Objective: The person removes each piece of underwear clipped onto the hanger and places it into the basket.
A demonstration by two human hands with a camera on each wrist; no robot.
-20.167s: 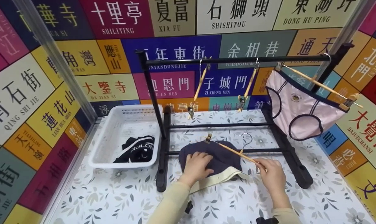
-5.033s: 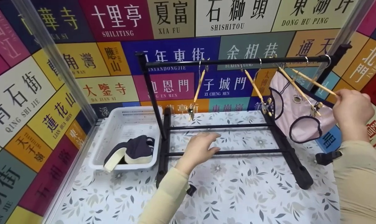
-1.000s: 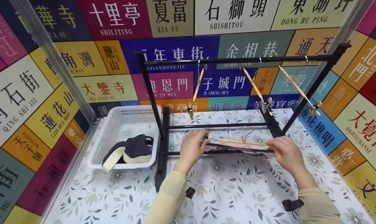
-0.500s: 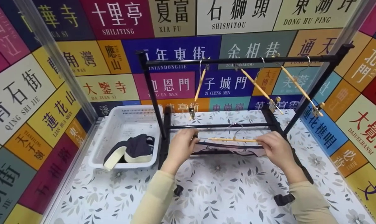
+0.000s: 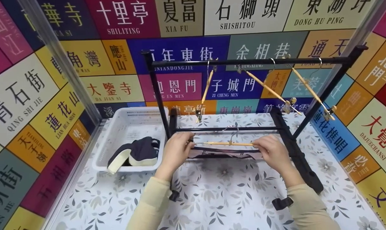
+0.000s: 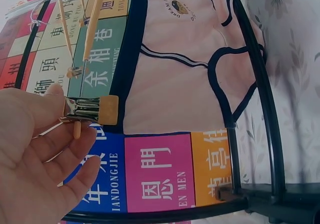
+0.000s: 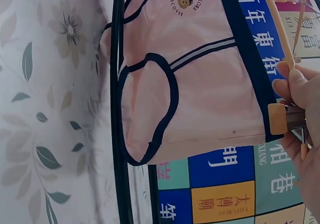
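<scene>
Pink underpants with dark trim (image 6: 175,94) hang clipped to a wooden clip hanger (image 5: 240,144), held low inside the rack frame. My left hand (image 5: 176,151) pinches the hanger's left metal clip (image 6: 82,109) between thumb and fingers. At the other end, my right hand (image 5: 274,153) grips the wooden bar beside the right clip (image 7: 286,118). Both clips sit on the waistband. From the head view the garment shows only as a thin strip (image 5: 228,153) below the bar; the wrist views show its front with a small bear print.
A black garment rack (image 5: 250,61) stands on the floral table surface (image 5: 224,198), with 3 bare clip hangers on its rail, one being this hanger (image 5: 204,91). To the left, a white basket (image 5: 111,134) holds a navy, cream-edged garment (image 5: 143,151). Patterned walls enclose the back and sides.
The pink underpants on their hanger have left the rail's right end and come down between both hands, then drifted left. Earlier, the navy garment moved from the table into the basket.
</scene>
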